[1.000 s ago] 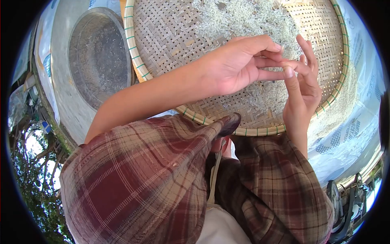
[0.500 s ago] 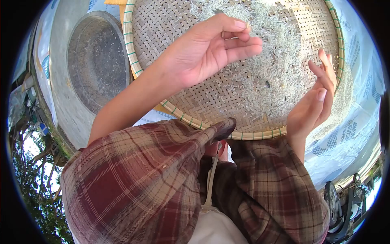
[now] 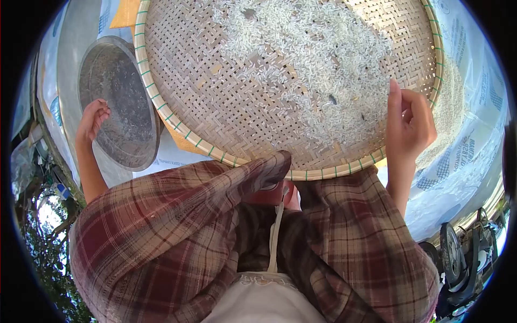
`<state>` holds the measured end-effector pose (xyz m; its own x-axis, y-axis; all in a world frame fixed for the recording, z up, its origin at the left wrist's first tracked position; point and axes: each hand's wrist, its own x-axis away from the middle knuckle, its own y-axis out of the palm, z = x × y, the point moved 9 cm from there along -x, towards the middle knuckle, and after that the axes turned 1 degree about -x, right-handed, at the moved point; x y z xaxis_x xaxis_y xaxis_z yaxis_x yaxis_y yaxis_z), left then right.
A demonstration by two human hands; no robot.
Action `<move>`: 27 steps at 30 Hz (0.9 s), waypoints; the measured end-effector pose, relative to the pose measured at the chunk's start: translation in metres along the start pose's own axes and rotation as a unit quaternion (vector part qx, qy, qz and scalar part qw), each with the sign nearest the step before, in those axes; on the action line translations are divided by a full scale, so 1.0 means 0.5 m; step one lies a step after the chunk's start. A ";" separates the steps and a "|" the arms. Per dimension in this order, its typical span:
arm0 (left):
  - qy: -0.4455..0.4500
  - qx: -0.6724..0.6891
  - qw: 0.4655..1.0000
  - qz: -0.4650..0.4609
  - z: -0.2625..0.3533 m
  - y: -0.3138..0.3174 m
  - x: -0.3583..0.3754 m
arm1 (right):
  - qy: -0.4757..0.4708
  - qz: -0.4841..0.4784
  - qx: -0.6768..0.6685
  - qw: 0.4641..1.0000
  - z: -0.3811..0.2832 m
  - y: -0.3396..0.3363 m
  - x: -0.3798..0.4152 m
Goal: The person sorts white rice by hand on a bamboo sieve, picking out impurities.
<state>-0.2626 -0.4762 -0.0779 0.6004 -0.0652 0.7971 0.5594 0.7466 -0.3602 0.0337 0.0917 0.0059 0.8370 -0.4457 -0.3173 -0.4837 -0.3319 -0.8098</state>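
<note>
A round woven bamboo tray (image 3: 194, 102) with a green-stitched rim lies in front of me. White rice grains (image 3: 318, 70) with a few dark bits are spread over its middle and right. My left hand (image 3: 95, 118) is over the left edge of a grey metal basin (image 3: 129, 102), fingers pinched together; anything between them is too small to name. My right hand (image 3: 410, 119) is over the tray's right rim beside the rice, fingers curled, with its thumb pointing up; whether it holds something I cannot make out.
Rice lies on a printed plastic sheet (image 3: 463, 156) right of the tray. A yellow-orange piece (image 3: 125, 13) shows behind the tray's left rim. A motorbike (image 3: 463, 253) stands at the lower right, and tree leaves (image 3: 40, 253) show at the lower left.
My left hand has moved from above the tray leftward to the basin. My right hand has curled its fingers and shifted slightly down. The view has shifted, too.
</note>
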 end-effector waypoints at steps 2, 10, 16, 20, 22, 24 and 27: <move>-0.044 -0.050 0.998 0.011 -0.053 0.002 -0.013 | -0.029 -0.031 0.035 0.998 -0.009 0.006 -0.004; 0.101 -0.533 0.774 0.328 0.078 -0.032 -0.007 | -0.110 -0.128 0.085 0.982 -0.032 0.033 0.013; 0.426 -0.227 0.798 0.362 0.429 0.302 0.153 | -0.129 -0.157 0.086 0.975 -0.053 0.043 0.019; 0.463 -0.239 0.848 0.096 0.519 0.593 0.138 | -0.108 -0.195 0.076 0.972 -0.036 0.053 0.045; 0.492 -0.245 0.834 -0.059 0.517 0.745 0.176 | -0.104 -0.196 0.076 0.972 -0.029 0.051 0.048; 0.566 -0.197 0.790 -0.125 0.480 0.823 0.209 | -0.101 -0.197 0.069 0.973 -0.032 0.055 0.048; 0.652 -0.243 0.704 -0.142 0.437 0.884 0.243 | -0.092 -0.177 0.064 0.978 -0.033 0.053 0.042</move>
<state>-0.0675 -0.0095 -0.0343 0.2609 -0.9554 -0.1387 0.7022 0.2864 -0.6519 0.0343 0.0597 -0.0143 0.9838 -0.1600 -0.0807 -0.1299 -0.3262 -0.9363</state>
